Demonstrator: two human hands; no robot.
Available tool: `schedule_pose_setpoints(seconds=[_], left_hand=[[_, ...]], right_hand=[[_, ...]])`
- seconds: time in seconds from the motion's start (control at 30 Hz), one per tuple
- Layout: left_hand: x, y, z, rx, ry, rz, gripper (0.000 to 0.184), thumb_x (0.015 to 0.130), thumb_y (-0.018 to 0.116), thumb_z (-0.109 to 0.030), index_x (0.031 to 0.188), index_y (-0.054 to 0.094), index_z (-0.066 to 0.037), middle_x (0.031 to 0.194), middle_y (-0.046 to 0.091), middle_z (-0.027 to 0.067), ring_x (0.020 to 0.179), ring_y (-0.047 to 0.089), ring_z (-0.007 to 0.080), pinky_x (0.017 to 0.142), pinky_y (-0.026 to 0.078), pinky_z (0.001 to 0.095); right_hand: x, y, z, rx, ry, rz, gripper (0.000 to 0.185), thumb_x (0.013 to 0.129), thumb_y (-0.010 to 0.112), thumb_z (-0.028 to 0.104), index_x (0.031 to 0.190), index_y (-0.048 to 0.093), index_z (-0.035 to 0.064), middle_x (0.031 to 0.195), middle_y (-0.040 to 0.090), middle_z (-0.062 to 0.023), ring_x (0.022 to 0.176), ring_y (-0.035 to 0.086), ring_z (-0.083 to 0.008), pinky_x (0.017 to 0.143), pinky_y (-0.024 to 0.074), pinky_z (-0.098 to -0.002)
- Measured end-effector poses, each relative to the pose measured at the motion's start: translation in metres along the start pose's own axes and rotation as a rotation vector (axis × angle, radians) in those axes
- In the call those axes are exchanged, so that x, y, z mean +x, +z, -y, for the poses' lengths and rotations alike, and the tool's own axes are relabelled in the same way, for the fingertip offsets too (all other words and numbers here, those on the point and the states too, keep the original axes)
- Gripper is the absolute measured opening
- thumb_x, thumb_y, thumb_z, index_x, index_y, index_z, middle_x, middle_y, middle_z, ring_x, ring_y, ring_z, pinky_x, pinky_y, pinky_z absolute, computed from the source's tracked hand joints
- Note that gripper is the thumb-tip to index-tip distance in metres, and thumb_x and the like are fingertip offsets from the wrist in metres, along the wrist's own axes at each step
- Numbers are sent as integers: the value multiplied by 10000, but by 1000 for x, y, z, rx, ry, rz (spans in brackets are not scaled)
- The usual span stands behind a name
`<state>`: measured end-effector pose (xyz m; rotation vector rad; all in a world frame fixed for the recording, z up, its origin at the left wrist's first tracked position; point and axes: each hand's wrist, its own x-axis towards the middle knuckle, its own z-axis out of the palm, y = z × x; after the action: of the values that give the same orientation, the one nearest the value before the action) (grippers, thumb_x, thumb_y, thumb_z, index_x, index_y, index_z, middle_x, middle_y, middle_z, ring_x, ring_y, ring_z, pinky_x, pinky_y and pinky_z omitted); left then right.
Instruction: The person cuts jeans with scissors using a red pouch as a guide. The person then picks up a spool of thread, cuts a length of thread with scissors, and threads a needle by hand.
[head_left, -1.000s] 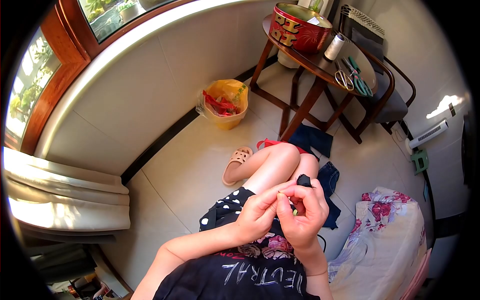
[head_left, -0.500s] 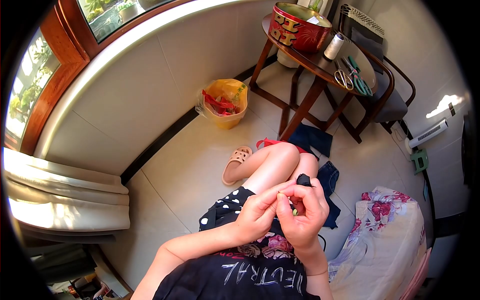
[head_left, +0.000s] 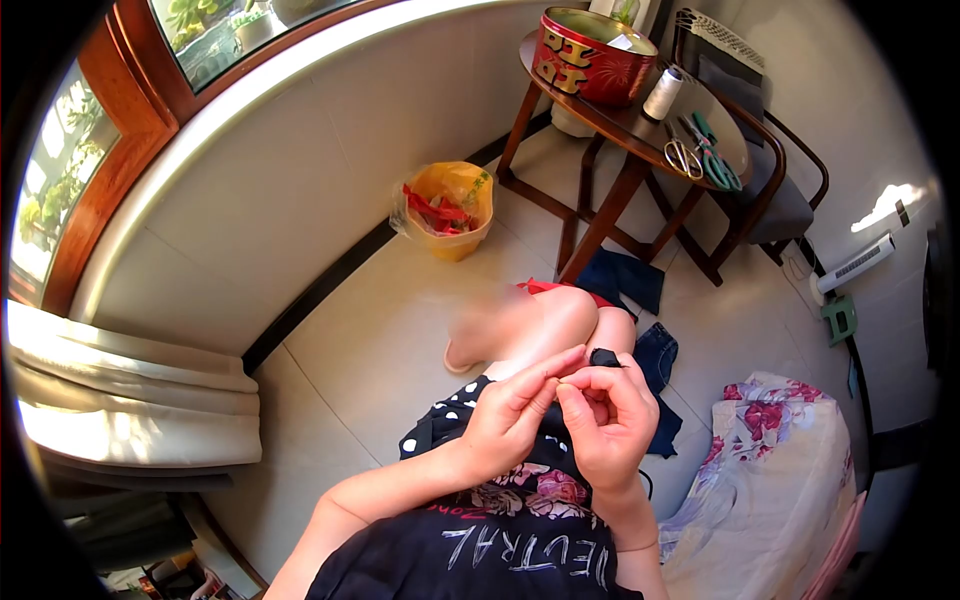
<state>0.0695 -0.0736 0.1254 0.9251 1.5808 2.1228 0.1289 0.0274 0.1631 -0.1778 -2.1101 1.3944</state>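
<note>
The black cloth [head_left: 604, 357], a small dark piece, is at the right hand [head_left: 612, 420], against the curled fingers on the side away from the body. Right fingers: closed in, judged clamped on the cloth, thumb and forefinger tips together. The left hand [head_left: 508, 418] is brought up to the right at the tips, its forefinger extended toward the cloth. Whether the left fingers grip anything cannot be told; any finer item between the tips is too small to make out.

Progress: judged under way, since the cloth is in hand and both hands are engaged close to it. No finished result is visible. The amount left cannot be established, as the fingers cover the working spot.

Below the fingers, a dotted garment [head_left: 445, 425] covers the lap. Just beyond the fingers, blue denim [head_left: 655, 357] lies on the floor. Farther beyond, the desk [head_left: 625, 125] carries a red tin [head_left: 590, 68], an upright white spool [head_left: 662, 95], scissors [head_left: 683, 158] and green-handled cutters [head_left: 718, 165]. Both cutting tools lie well apart from the fingers; no cutting is in progress. Beyond the fingers to the left stands a yellow bin [head_left: 455, 243] containing red scraps [head_left: 437, 212]. To their right is flowered cloth [head_left: 765, 480].
</note>
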Motion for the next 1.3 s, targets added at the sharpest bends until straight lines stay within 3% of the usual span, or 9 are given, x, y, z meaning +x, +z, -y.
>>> schedule_pose_setpoints(seconds=[0.1,0.13,0.17,0.23,0.57,0.63,0.77,0.9,1.3], left_hand=[[-4,-14,-1,84,-22,-47,224,914,363,-62,1071,487,37,738,507,14,672,463,68,629,397,192],[-2,-13,-6,68,-9,-131,180,916,365,-72,986,503,20,651,409,-29,593,357,42,555,327,175],[2,-14,-2,61,114,-159,153,900,414,-71,977,508,21,650,421,-30,563,355,31,531,321,165],[-1,-24,-16,201,49,-41,117,855,502,-39,952,522,23,661,433,-23,526,341,22,478,303,161],[4,-23,-13,270,193,7,80,794,571,11,864,539,30,751,576,50,588,500,50,508,400,179],[4,-24,-11,312,242,3,68,802,564,6,859,533,27,720,561,35,562,472,37,487,375,171],[2,-22,-18,193,54,-36,54,826,545,-20,856,523,18,665,518,-10,537,398,8,461,309,153],[0,-20,-17,135,-8,-23,57,840,534,-42,863,518,8,655,491,-41,533,355,-8,459,273,144],[-3,-18,-13,26,-107,-7,60,848,527,-62,873,516,-8,658,454,-65,540,311,-12,473,237,140]], right_hand=[[0,-2,-2,90,74,15,77,713,636,-28,755,576,-5,711,471,-3,541,430,-13,445,306,-135],[0,-3,-2,143,112,25,73,715,635,-29,751,575,-6,712,468,1,542,425,-12,446,300,-135],[0,-4,-3,196,150,34,70,717,634,-29,747,575,-6,712,466,5,543,420,-10,447,295,-135],[1,-6,-2,299,223,64,62,726,627,-31,746,572,-8,721,465,10,569,430,-14,470,310,-140],[3,-9,-4,527,388,196,52,739,613,-35,759,571,-13,757,470,11,634,458,-32,537,340,-146],[2,-9,-5,410,332,188,92,716,639,-32,783,580,-10,750,472,0,621,462,-38,517,350,-153],[-1,-3,1,-7,95,71,180,664,694,-17,820,606,2,725,494,-34,581,490,-69,479,381,-176],[-5,-2,-7,-95,-101,-18,163,646,707,-7,789,634,20,693,539,-63,555,537,-124,491,422,-213],[-6,-3,-4,-131,-131,-20,163,658,684,-37,797,616,16,680,537,-50,521,529,-108,453,417,-203]])
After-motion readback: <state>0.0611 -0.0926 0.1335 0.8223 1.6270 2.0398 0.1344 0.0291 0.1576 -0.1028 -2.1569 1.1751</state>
